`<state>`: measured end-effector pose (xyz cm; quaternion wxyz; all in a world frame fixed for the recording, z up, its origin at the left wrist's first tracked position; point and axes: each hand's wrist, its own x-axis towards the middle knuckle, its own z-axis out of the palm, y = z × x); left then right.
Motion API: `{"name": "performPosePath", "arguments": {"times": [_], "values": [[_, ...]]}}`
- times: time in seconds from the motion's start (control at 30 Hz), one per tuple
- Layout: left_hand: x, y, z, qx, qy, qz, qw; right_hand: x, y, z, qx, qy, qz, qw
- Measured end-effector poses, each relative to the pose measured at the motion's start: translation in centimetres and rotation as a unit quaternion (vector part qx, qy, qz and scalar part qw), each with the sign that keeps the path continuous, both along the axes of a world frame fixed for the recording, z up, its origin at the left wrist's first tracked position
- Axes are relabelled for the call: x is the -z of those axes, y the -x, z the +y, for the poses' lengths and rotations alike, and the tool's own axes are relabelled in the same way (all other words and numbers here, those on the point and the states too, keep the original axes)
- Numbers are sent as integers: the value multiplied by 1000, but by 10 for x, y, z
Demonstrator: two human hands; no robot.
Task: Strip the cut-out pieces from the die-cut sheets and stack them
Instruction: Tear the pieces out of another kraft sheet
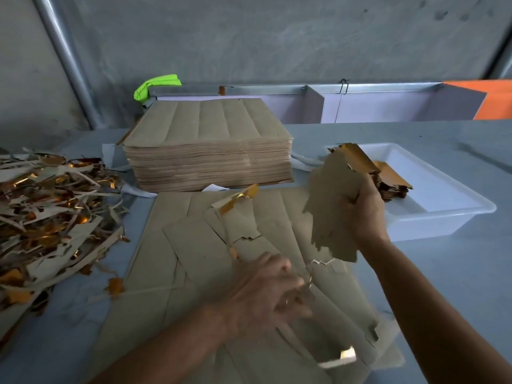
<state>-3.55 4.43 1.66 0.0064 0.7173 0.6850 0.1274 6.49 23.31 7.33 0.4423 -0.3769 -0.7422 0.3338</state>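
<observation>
A brown die-cut sheet (pixel 194 253) lies flat in front of me, partly torn, with gold foil showing at a curled flap (pixel 238 200). My right hand (pixel 363 214) grips a bundle of stripped cut-out pieces (pixel 329 206) and holds it upright above the sheet's right side. My left hand (pixel 266 289) is blurred over the sheet's lower middle, its fingers curled on a torn edge of the sheet. A small stack of cut-out pieces (pixel 393 184), gold side up, lies in the white tray (pixel 443 217) to the right. A tall stack of uncut sheets (pixel 207 151) stands behind.
A heap of brown and gold waste strips (pixel 52 212) covers the table's left side. Behind the table run a metal rail with white panels (pixel 360 103), a green rag (pixel 155 85) and an orange panel (pixel 487 98). A concrete wall stands at the back.
</observation>
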Motion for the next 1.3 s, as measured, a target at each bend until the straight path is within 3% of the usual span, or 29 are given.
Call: {"name": "performPosePath", "arguments": {"times": [0.1, 0.2, 0.3, 0.37, 0.5, 0.6, 0.7, 0.8, 0.9, 1.07, 1.13, 1.23, 1.3], "values": [[12, -26, -1, 48, 113, -10, 992, -15, 4, -9, -69, -152, -213, 963], [17, -25, -5, 33, 80, -10, 996, -24, 14, -15, -91, -209, -444, 867], [17, -11, -16, 32, 52, 17, 998, -20, 23, -21, -133, -193, -538, 810], [15, 0, -25, 35, 75, 6, 997, -10, 27, -23, -172, -129, -549, 808], [8, 31, -46, 28, 108, -31, 993, -1, 28, -17, -195, -19, -523, 829], [0, 59, -60, -1, 137, -49, 989, -10, 25, -3, -183, -8, -497, 848], [-12, 85, -63, -63, 161, -111, 979, -26, 26, 8, -173, 46, -396, 901], [-20, 105, -43, -194, 35, -126, 972, -27, 33, 4, -161, 186, -265, 932], [-22, 127, -10, -375, -39, -69, 924, -14, 43, -5, -143, 300, -188, 924], [-11, 162, 34, -517, 19, -61, 854, 8, 48, -3, -133, 431, -93, 888], [-6, 170, 51, -516, 41, -93, 851, 15, 48, -1, -125, 461, -64, 876], [5, 174, 73, -456, 110, -31, 882, 25, 51, 1, -129, 483, -35, 865], [13, 179, 80, -468, 103, 5, 878, 29, 53, 2, -136, 485, -28, 863]]}}
